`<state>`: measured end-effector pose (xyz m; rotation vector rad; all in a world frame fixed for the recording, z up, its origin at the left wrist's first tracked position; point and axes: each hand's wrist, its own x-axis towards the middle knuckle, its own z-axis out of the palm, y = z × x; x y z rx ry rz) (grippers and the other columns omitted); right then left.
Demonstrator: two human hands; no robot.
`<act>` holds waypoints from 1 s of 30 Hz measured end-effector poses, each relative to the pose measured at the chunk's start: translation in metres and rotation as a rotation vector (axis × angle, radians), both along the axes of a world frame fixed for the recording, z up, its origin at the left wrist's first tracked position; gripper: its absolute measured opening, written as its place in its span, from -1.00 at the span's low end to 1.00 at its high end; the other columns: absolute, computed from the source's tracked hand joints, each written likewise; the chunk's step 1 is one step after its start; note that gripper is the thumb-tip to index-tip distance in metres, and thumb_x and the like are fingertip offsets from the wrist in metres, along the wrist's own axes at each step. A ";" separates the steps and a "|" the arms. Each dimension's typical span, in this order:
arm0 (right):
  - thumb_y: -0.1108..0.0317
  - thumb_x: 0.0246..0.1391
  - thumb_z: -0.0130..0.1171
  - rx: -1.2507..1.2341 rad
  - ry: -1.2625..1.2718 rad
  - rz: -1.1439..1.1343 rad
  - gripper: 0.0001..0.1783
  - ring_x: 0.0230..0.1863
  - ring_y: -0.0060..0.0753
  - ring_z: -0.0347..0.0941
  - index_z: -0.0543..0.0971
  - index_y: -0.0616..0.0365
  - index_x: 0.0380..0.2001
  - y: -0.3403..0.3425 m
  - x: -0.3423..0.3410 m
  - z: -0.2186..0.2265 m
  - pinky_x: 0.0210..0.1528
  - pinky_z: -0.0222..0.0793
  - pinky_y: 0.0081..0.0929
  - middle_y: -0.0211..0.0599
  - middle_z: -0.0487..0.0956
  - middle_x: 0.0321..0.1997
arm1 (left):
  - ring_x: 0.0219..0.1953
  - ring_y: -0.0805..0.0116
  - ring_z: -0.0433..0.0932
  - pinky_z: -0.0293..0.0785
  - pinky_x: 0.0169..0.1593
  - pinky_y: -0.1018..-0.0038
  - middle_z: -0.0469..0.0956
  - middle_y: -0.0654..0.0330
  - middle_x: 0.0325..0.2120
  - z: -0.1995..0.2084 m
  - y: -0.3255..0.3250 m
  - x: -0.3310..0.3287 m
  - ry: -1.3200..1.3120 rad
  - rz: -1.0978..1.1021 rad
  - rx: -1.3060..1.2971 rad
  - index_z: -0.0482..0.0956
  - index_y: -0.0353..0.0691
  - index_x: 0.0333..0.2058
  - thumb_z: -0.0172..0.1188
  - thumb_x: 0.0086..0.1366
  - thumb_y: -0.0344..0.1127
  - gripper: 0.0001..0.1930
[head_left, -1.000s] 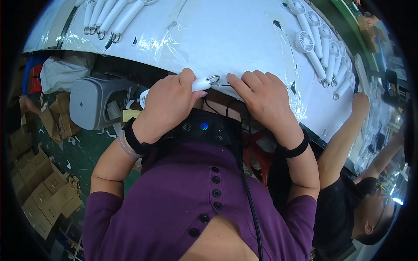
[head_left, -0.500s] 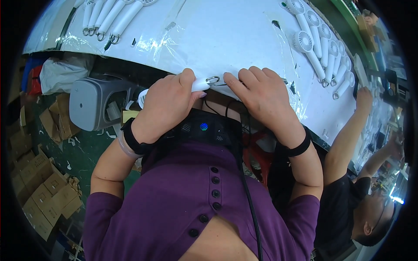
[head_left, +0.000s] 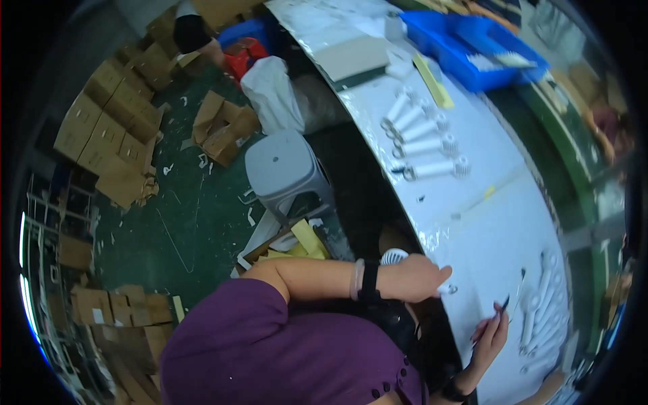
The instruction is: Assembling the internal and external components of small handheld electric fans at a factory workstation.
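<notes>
My left hand [head_left: 408, 279] is closed around a white handheld fan [head_left: 394, 256]. The fan's round grille shows on one side of the fist, and its metal ring end pokes out past the fingers on the other. Over the table to the right, my right hand [head_left: 490, 336] pinches a slim dark-tipped tool [head_left: 505, 303]; its exact kind is too blurred to make out. The hands are apart, and the tool does not touch the fan. Beyond my right hand lies a row of similar white fans [head_left: 533, 317].
More white fans [head_left: 432, 145] lie on the white-covered table [head_left: 466, 216], near a yellow strip [head_left: 433, 82] and a blue tray [head_left: 445, 50]. A grey stool [head_left: 280, 162], a white sack [head_left: 270, 91] and cardboard boxes [head_left: 108, 115] stand on the green floor at left.
The view has swung toward the left. My right hand and its slim tool have moved away from the fan's ring end. My left hand still grips the fan.
</notes>
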<state>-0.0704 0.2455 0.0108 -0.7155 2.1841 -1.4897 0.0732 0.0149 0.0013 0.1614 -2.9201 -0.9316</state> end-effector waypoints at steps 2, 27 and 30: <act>0.30 0.30 -0.24 -0.120 -0.178 -0.195 -0.66 -0.74 -0.76 0.11 0.36 0.25 0.02 -0.004 0.010 -0.010 -0.68 0.05 -0.79 -0.50 0.32 -0.66 | -0.56 -0.08 0.50 0.37 -0.52 0.12 0.45 -0.03 -0.68 0.002 -0.002 0.005 -0.029 -0.011 0.027 0.28 -0.40 -0.23 0.19 0.12 -0.15 -0.56; 0.30 0.28 -0.21 -0.250 0.013 -0.263 -0.70 -0.73 -0.78 0.08 0.40 0.19 -0.04 -0.006 0.013 -0.048 -0.70 -0.01 -0.80 -0.54 0.29 -0.68 | -0.52 -0.10 0.52 0.39 -0.47 0.10 0.48 -0.08 -0.65 0.002 0.005 0.003 0.005 0.002 0.002 0.31 -0.40 -0.22 0.15 0.15 -0.15 -0.59; 0.33 0.27 -0.20 -0.206 0.028 -0.287 -0.71 -0.73 -0.78 0.12 0.42 0.20 -0.06 -0.006 0.009 -0.050 -0.69 0.03 -0.79 -0.54 0.31 -0.67 | -0.49 -0.09 0.52 0.40 -0.43 0.11 0.49 -0.08 -0.62 0.001 0.004 0.002 -0.010 0.060 -0.001 0.33 -0.37 -0.23 0.12 0.18 -0.14 -0.62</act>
